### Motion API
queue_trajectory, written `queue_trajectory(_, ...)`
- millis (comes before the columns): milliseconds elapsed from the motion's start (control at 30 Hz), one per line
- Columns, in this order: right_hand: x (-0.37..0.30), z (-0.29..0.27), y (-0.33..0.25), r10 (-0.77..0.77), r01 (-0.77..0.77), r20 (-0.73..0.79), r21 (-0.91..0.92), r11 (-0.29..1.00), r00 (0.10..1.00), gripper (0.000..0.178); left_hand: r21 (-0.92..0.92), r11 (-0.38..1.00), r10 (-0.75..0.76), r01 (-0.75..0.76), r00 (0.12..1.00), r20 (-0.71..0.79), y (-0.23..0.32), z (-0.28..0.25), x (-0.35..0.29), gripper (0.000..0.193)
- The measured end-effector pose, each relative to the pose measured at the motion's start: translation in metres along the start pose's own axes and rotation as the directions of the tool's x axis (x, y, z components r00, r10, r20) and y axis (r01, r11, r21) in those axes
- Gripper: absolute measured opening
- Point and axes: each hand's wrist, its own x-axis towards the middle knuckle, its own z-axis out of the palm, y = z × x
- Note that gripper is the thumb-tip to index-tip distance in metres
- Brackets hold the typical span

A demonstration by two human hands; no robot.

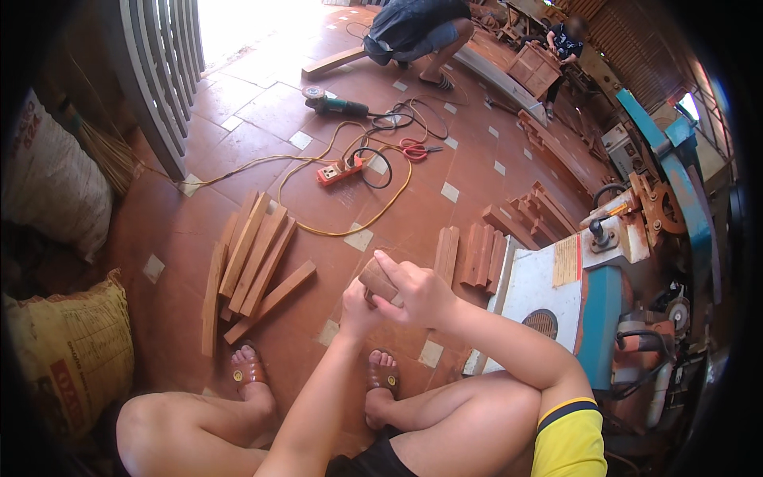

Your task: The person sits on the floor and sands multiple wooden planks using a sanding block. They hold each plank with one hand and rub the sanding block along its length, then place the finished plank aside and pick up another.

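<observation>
Both my hands meet in front of me around a short brown wooden piece (377, 281), whose blunt end shows between the fingers. My left hand (359, 310) is closed on it from below and the left. From the right, my right hand (415, 292) grips the same piece, its index finger stretched along the top. The rest of the piece is hidden by the hands. On the floor to the left lies a pile of wooden strips (258, 258). More wooden pieces (483, 254) stand together on the right.
A white and teal machine (548, 278) stands close on the right. Ahead lie an angle grinder (334, 103), an orange power strip (339, 170), red-handled pliers (419, 149) and looping cords. Sacks (71, 350) line the left. Two people (417, 36) work farther off.
</observation>
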Motion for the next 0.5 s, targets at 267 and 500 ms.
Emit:
queue_trajectory(267,0.005,0.006,-0.015,-0.082,0.081,0.01,0.099,0.992,0.997,0.079,0.076,0.964,-0.25,0.253,0.967,-0.04,-0.012,-0.025,0.016,0.024)
queue_trajectory(500,0.006,0.013,-0.003,0.032,-0.017,-0.099,0.148,0.989,0.995,0.08,-0.099,0.995,-0.018,0.022,0.999,0.04,-0.001,-0.008,0.006,0.026)
